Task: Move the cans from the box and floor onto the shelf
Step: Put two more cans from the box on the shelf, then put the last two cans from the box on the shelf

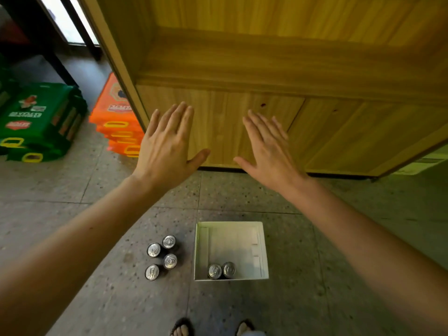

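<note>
Several silver-topped cans (161, 257) stand upright in a cluster on the floor, left of a white open box (263, 251). Two more cans (221, 270) stand in the box's near left corner. Above and behind them is a wooden shelf (266, 64) with a bare board. My left hand (167, 146) and my right hand (269, 151) are stretched out flat, palms down, fingers apart, in front of the shelf's lower panel. Both hold nothing and are well above the cans.
Green packs (36, 122) and orange packs (118, 117) are stacked on the floor left of the shelf. A dark frame leg (60, 66) stands behind them. My feet in sandals (181, 329) show at the bottom edge, on the speckled tile floor.
</note>
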Available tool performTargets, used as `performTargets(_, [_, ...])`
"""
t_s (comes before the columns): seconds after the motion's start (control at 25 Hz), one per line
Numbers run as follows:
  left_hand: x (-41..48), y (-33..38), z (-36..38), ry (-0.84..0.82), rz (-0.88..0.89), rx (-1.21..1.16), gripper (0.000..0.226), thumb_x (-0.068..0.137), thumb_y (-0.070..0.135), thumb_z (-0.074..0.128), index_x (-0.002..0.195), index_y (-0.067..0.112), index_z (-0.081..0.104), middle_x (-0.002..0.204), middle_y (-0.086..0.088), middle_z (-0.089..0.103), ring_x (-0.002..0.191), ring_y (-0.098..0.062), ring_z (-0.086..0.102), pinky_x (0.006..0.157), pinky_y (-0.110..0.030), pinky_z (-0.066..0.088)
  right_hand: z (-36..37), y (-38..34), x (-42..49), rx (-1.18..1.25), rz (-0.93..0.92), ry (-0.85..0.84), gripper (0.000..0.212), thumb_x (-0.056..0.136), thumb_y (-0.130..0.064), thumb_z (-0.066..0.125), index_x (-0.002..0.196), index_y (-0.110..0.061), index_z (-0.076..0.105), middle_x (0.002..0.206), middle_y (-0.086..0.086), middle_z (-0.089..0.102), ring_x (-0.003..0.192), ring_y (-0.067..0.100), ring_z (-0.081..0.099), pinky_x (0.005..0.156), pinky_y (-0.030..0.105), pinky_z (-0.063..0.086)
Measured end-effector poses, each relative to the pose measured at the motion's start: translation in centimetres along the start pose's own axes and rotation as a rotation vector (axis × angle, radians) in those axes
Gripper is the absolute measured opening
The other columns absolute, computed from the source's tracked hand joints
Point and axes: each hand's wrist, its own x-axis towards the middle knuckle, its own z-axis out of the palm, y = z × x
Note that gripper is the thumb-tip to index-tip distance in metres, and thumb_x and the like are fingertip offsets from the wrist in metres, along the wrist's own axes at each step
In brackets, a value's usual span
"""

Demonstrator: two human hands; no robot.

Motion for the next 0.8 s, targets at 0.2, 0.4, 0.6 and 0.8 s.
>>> performTargets(0.2, [-5.9,0.6,15.7,-0.015,0.01,0.015,0.083,0.082,0.06,0.036,0.144,0.005,0.025,0.15,-0.016,0.032,0.14,-0.03,0.028,0.115,-0.044,0.013,15.2,1.5,-3.6,-0.035,-0.016,0.03,0.08,0.086,-0.05,0.046,0.144,-0.006,0.014,0.155,0.012,0.014,0.143,0.024,0.013,0.116,0.037,0.001])
performTargets(0.4, [-10.8,0.5,29.5,-0.035,0.029,0.032,0.084,0.082,0.062,0.032,0.143,0.005,0.026,0.15,-0.016,0.032,0.139,-0.03,0.029,0.115,-0.044,0.015,30.0,2.2,-6.7,-0.038,-0.021,0.031,0.08,0.086,-0.052,0.046,0.144,-0.007,0.014,0.155,0.011,0.015,0.143,0.024,0.014,0.114,0.035,-0.001])
performTargets(0.6, [-16.4,2.0,38.5,-0.136,0.075,-0.039,0.087,0.08,0.064,0.026,0.143,0.004,0.025,0.151,-0.016,0.03,0.139,-0.03,0.029,0.115,-0.043,0.014,39.8,1.8,-11.8,0.051,-0.012,-0.023,0.077,0.086,-0.049,0.047,0.144,-0.009,0.017,0.154,0.01,0.018,0.142,0.023,0.019,0.115,0.035,0.002])
performTargets(0.8, [-22.7,4.2,43.6,-0.306,0.12,-0.166,0.091,0.077,0.069,0.026,0.145,0.008,0.022,0.151,-0.012,0.032,0.138,-0.026,0.032,0.115,-0.039,0.017,44.0,0.1,-17.9,0.226,0.045,-0.202,0.075,0.084,-0.052,0.048,0.143,-0.014,0.021,0.149,0.005,0.033,0.134,0.021,0.034,0.112,0.034,0.022])
